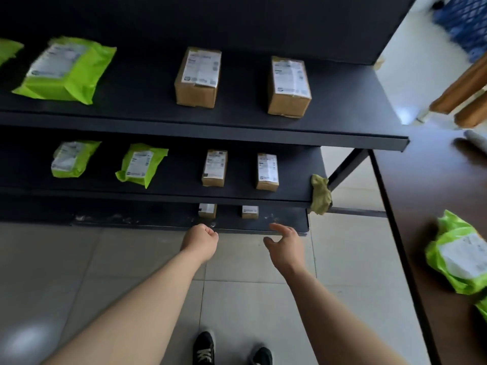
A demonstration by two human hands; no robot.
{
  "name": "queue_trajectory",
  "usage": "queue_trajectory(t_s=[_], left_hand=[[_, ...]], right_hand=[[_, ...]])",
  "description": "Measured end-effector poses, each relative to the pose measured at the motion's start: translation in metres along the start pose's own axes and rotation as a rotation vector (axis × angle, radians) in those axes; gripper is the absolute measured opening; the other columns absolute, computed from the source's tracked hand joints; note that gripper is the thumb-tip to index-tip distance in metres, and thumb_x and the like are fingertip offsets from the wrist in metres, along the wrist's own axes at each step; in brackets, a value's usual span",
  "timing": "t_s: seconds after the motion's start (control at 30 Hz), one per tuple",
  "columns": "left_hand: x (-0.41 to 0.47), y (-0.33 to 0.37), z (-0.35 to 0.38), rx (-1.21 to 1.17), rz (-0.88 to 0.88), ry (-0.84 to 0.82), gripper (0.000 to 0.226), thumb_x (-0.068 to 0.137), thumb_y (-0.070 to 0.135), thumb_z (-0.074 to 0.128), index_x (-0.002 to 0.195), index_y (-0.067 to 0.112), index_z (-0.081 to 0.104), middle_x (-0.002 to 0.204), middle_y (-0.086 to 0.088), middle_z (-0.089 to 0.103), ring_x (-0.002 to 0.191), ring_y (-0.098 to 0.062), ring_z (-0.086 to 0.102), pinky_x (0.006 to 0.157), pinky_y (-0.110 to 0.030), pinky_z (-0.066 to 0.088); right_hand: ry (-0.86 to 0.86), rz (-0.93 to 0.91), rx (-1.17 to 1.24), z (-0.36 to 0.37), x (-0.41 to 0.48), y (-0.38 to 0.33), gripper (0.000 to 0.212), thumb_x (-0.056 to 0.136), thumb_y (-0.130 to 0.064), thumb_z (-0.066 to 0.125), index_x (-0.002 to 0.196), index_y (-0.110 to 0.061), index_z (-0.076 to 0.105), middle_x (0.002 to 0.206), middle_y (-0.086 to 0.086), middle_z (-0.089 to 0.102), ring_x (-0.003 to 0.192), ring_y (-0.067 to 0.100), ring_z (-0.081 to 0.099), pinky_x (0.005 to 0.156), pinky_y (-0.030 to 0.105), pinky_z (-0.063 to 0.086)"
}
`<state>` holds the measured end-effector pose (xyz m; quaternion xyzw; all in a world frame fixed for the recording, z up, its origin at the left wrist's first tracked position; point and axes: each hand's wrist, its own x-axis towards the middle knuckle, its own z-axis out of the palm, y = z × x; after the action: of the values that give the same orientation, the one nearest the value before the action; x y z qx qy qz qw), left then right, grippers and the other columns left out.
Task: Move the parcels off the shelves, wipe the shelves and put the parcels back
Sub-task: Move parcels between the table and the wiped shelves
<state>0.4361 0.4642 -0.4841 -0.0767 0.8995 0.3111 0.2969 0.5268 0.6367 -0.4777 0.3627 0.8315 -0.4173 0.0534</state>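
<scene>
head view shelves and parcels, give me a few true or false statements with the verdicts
1. Two brown cardboard boxes stand on the top black shelf. True.
2. The yellow-green cloth lies on the dark brown table. False: it hangs at the right end of the middle black shelf.
3. Both hands hold parcels. False: the left hand and the right hand hold nothing.
4. Green plastic mailer bags lie on the dark brown table. True.
</scene>
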Motion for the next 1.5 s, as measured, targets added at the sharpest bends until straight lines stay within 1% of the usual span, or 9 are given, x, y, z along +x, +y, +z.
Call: queue_trajectory(t_s=[0.17, 0.37, 0.53, 0.73, 0.9, 1.07, 1.3, 1.4, 1.5], left_hand=[[0.066, -0.036, 0.02, 0.039, -0.023, 0.023, 0.016, 0.095, 0.026, 0.048, 0.093, 0.015, 0.059, 0.095, -0.003, 0.062, 0.083, -0.021, 0.055, 0.068, -0.025, 0.04], [0.165, -0.086, 0.079, -0.008, 0.028, 0.033, 0.02, 0.096, 0.023, 0.047, 0.101, 0.014, 0.064, 0.105, -0.004, 0.065, 0.09, -0.019, 0.056, 0.075, -0.024, 0.041], [0.239, -0.116, 0.12, -0.059, 0.039, 0.064, 0.017, 0.095, 0.022, 0.05, 0.102, 0.014, 0.064, 0.104, -0.004, 0.066, 0.093, -0.021, 0.06, 0.076, -0.027, 0.047], [0.344, -0.149, 0.172, -0.063, 0.107, 0.147, 0.029, 0.094, 0.02, 0.054, 0.121, 0.01, 0.061, 0.123, -0.009, 0.061, 0.11, -0.025, 0.058, 0.08, -0.021, 0.039], [0.41, -0.163, 0.202, -0.046, 0.128, 0.234, 0.049, 0.089, 0.027, 0.06, 0.136, 0.019, 0.047, 0.134, -0.009, 0.048, 0.113, -0.027, 0.055, 0.092, -0.034, 0.049], [0.457, -0.166, 0.214, 0.095, 0.195, 0.337, 0.064, 0.082, 0.042, 0.067, 0.139, 0.03, 0.041, 0.144, -0.011, 0.03, 0.128, -0.032, 0.035, 0.103, -0.039, 0.036], [0.483, -0.164, 0.238, 0.064, 0.19, 0.295, 0.079, 0.077, 0.044, 0.073, 0.141, 0.033, 0.029, 0.134, -0.014, 0.034, 0.12, -0.034, 0.039, 0.096, -0.043, 0.041], [0.484, -0.16, 0.247, 0.103, 0.172, 0.275, 0.087, 0.08, 0.048, 0.068, 0.148, 0.039, 0.014, 0.136, -0.016, 0.027, 0.12, -0.034, 0.036, 0.094, -0.042, 0.041], [0.483, -0.155, 0.248, 0.175, 0.193, 0.316, 0.089, 0.079, 0.047, 0.069, 0.149, 0.034, 0.016, 0.133, -0.016, 0.03, 0.118, -0.032, 0.036, 0.093, -0.04, 0.041]], right_hand=[[-0.049, 0.028, -0.048, 0.059, 0.044, 0.026, 0.042, 0.089, -0.02, 0.065, 0.13, -0.019, 0.058, 0.138, 0.003, 0.052, 0.119, 0.022, 0.054, 0.099, 0.029, 0.045], [-0.095, -0.009, -0.125, 0.142, 0.122, 0.081, 0.041, 0.091, -0.023, 0.063, 0.132, -0.022, 0.057, 0.137, 0.003, 0.052, 0.109, 0.021, 0.06, 0.096, 0.031, 0.047], [-0.085, -0.054, -0.144, 0.199, 0.183, 0.117, 0.039, 0.088, -0.02, 0.065, 0.126, -0.018, 0.062, 0.13, 0.006, 0.058, 0.113, 0.026, 0.058, 0.097, 0.034, 0.047], [-0.033, -0.114, -0.112, 0.271, 0.269, 0.16, 0.031, 0.085, -0.017, 0.06, 0.114, -0.019, 0.069, 0.116, 0.009, 0.065, 0.101, 0.029, 0.06, 0.079, 0.027, 0.047], [0.046, -0.156, 0.0, 0.314, 0.317, 0.184, 0.035, 0.084, -0.014, 0.064, 0.119, -0.018, 0.067, 0.118, 0.007, 0.064, 0.111, 0.028, 0.056, 0.093, 0.039, 0.051], [0.127, -0.253, -0.004, 0.338, 0.356, 0.201, 0.036, 0.087, -0.016, 0.064, 0.123, -0.021, 0.063, 0.127, 0.003, 0.055, 0.119, 0.026, 0.049, 0.103, 0.043, 0.044], [0.268, -0.298, -0.115, 0.336, 0.387, 0.218, 0.052, 0.086, -0.022, 0.066, 0.136, -0.024, 0.052, 0.149, 0.003, 0.035, 0.137, 0.023, 0.028, 0.115, 0.04, 0.028], [0.237, -0.251, -0.168, 0.334, 0.396, 0.222, 0.067, 0.085, -0.035, 0.068, 0.145, -0.029, 0.037, 0.156, 0.005, 0.02, 0.144, 0.025, 0.016, 0.118, 0.044, 0.022], [0.195, -0.225, -0.249, 0.338, 0.403, 0.223, 0.076, 0.084, -0.047, 0.067, 0.148, -0.033, 0.029, 0.158, 0.009, 0.011, 0.145, 0.03, 0.009, 0.119, 0.045, 0.016]])
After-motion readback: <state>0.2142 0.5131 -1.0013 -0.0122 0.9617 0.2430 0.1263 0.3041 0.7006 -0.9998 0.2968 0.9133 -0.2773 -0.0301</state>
